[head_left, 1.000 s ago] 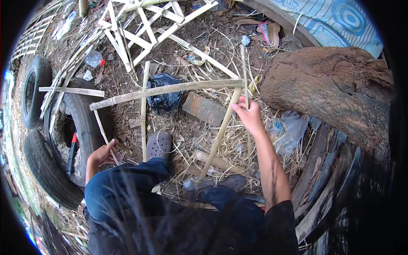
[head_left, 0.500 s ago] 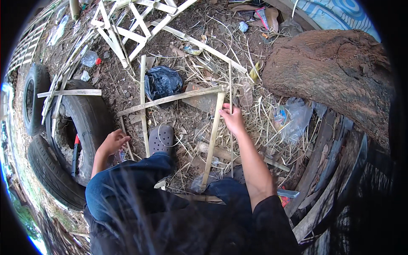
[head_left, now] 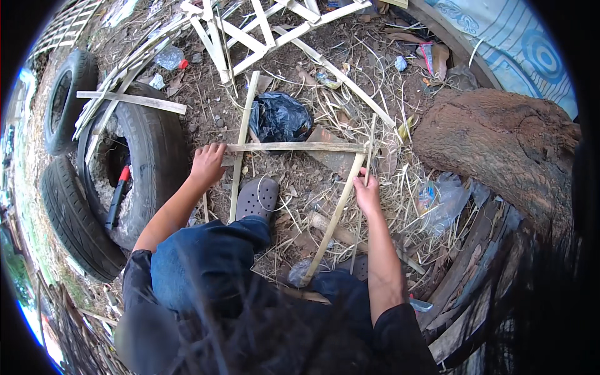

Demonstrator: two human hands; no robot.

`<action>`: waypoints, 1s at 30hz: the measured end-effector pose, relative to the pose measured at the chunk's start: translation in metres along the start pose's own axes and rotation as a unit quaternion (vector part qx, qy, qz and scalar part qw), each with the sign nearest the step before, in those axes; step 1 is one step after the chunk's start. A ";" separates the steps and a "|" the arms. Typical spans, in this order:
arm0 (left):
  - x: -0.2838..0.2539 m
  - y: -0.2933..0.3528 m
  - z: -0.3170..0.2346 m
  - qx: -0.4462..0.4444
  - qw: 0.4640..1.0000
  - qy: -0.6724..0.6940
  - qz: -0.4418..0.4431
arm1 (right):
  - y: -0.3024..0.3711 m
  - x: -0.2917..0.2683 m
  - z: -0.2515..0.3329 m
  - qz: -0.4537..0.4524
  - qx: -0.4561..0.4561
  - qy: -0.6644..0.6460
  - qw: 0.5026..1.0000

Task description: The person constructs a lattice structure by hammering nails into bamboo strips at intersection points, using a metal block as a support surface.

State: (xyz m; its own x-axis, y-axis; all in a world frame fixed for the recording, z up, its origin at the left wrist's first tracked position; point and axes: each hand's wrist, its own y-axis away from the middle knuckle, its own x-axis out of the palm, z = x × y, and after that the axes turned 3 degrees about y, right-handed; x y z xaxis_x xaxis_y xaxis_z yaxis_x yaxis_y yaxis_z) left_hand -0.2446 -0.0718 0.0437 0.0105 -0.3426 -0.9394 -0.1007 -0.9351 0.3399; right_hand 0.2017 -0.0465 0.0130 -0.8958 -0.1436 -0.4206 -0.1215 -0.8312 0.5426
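Note:
My left hand (head_left: 208,165) has its fingers closed around the left end of a crosswise bamboo strip (head_left: 294,147). That strip lies over a long upright bamboo strip (head_left: 245,137) on the left and meets the top of a slanting bamboo strip (head_left: 334,230) on the right. Just below that right corner, my right hand (head_left: 369,194) pinches a thin bamboo strip (head_left: 371,145) beside the slanting one. How the strips are joined at the corner is too small to tell. A grey clog (head_left: 257,199) on my foot stands by the left upright strip.
Old tyres (head_left: 153,147) lie at the left, with a red-and-black handled tool (head_left: 117,197) in one. A black plastic bag (head_left: 281,117) sits beyond the crosswise strip. A bamboo lattice frame (head_left: 269,44) lies farther off. A thick log (head_left: 500,144) lies at the right.
My left hand has moved up from beside the tyre and taken hold of the crosswise strip's left end. That strip has turned from sloping to nearly level. The whole view has shifted.

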 end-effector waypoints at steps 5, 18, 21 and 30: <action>0.000 -0.023 -0.009 0.032 0.999 -0.015 -0.026 | 0.004 -0.014 -0.016 -0.022 -0.002 -0.009 1.000; -0.045 -0.102 0.005 0.085 0.984 -0.133 -0.078 | -0.001 -0.024 -0.016 0.038 0.048 -0.047 0.997; -0.054 -0.110 0.000 0.081 0.985 -0.133 -0.073 | 0.003 -0.026 -0.013 0.043 0.038 -0.015 0.998; -0.064 -0.097 -0.057 0.195 0.980 -0.039 0.019 | 0.005 -0.025 -0.024 0.016 -0.021 0.032 0.999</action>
State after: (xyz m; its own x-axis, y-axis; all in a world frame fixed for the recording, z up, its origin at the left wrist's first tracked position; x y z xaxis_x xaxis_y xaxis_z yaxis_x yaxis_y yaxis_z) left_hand -0.1791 0.0354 0.0737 -0.0757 -0.3542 -0.9321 -0.4728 -0.8103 0.3463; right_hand 0.2342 -0.0596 0.0087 -0.8692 -0.2037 -0.4506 -0.0744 -0.8470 0.5264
